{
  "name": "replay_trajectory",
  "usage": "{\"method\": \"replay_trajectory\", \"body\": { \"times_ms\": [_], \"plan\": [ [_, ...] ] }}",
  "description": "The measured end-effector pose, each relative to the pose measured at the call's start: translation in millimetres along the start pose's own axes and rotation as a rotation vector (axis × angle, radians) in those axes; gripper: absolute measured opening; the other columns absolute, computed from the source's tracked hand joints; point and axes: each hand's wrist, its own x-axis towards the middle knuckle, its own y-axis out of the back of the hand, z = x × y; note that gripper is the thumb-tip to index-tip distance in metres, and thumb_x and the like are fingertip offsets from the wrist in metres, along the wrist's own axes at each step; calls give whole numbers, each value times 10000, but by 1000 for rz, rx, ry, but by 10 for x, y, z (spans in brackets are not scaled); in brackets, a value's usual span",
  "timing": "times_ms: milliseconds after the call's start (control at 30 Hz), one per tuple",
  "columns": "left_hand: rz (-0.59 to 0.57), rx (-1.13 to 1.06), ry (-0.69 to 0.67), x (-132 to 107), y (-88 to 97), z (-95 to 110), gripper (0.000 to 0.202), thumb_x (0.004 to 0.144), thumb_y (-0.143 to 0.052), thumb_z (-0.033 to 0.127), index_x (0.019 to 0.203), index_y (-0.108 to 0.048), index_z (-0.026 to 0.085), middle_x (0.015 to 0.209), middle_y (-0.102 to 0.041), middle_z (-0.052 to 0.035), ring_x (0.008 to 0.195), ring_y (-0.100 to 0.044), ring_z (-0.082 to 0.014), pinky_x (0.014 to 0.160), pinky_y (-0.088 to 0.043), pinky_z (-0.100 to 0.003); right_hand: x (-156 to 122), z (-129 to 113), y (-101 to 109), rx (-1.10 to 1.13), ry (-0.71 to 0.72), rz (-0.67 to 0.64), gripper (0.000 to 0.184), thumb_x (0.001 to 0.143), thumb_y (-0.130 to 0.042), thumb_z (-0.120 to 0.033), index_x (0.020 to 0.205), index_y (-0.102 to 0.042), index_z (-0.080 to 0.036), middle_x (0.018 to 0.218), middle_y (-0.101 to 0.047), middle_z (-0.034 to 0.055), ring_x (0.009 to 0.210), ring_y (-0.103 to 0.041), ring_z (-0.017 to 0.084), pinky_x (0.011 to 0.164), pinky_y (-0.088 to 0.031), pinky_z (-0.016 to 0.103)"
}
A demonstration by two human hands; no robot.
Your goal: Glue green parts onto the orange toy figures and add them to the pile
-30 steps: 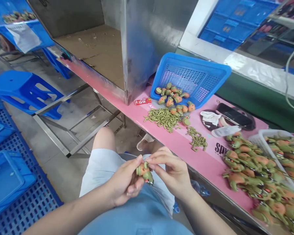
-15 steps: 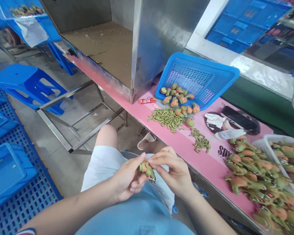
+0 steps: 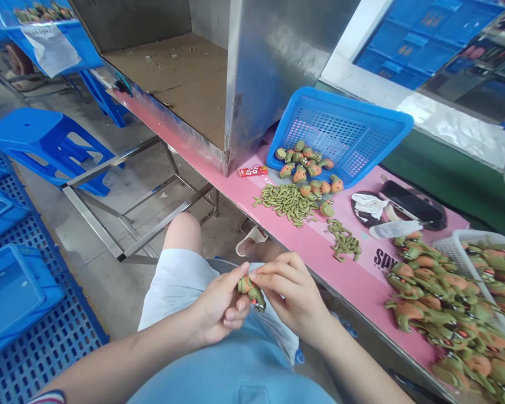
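Observation:
Over my lap, a small green and orange toy figure (image 3: 252, 294) is gripped between the thumb and fingers of my left hand (image 3: 221, 306). My right hand (image 3: 292, 292) has its thumb and fingertips pinched at the upper end of the figure; whether they hold a separate small part is hidden. On the pink table (image 3: 244, 196) beside me lie a pile of small curved green pieces (image 3: 286, 203) and a smaller group of them (image 3: 344, 240). More green and orange figures (image 3: 441, 297) are heaped at the right.
A tilted blue basket (image 3: 345, 129) has rounded figure parts at its mouth. Near it lie a red packet (image 3: 253, 171), a phone (image 3: 412, 201) and a clear bottle (image 3: 395, 229). A white basket (image 3: 463, 241) stands right. A metal booth (image 3: 269, 73) and blue stool (image 3: 37, 134) are left.
The toy figure has turned slightly in my left hand. My right fingertips have shifted a little to the left along its upper end. The things on the table have stayed put.

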Motion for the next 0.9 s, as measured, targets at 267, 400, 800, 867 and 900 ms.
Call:
{"method": "replay_trajectory", "body": {
  "times_ms": [267, 400, 800, 867, 900],
  "plan": [
    [-58, -26, 3, -26, 2, 43, 446, 855, -433, 375, 478, -479, 142, 267, -338, 66, 231, -163, -6, 270, -82, -121, -36, -85, 39, -44, -70, 75, 294, 823, -445, -66, 1050, -566, -209, 1146, -532, 92, 945, -463, 231, 758, -439, 393],
    [-114, -7, -61, -51, -3, 76, 423, 877, -360, 366, 546, -507, 148, 249, -310, 78, 235, -127, -19, 269, -94, -125, -117, -132, -67, 54, -256, 300, 268, 845, -502, -223, 1112, -499, -203, 1011, -542, 96, 913, -519, 219, 726, -477, 345],
    [-187, 286, -428, 40, 167, -60, 529, 610, -591, 664, 789, -500, 175, 517, -544, 50, 423, -440, -74, 377, -314, -165, -48, -257, -95, 247, -383, 245, 228, 840, -586, -387, 791, -574, -165, 558, -603, -27, 407, -500, 71, 394, -422, 138],
    [-176, 452, -510, 30, 205, -58, 530, 653, -538, 672, 809, -495, 168, 544, -522, 48, 465, -441, -84, 432, -348, -192, -47, -257, -101, 269, -403, 243, 229, 830, -599, -385, 780, -573, -163, 551, -608, -31, 378, -477, 64, 365, -402, 135],
    [-161, 547, -552, 25, 216, -56, 514, 697, -484, 670, 815, -483, 170, 550, -501, 50, 478, -433, -90, 452, -353, -205, -49, -256, -109, 279, -411, 239, 227, 828, -602, -381, 776, -572, -162, 543, -607, -33, 366, -467, 61, 353, -392, 133]
  ]
}}
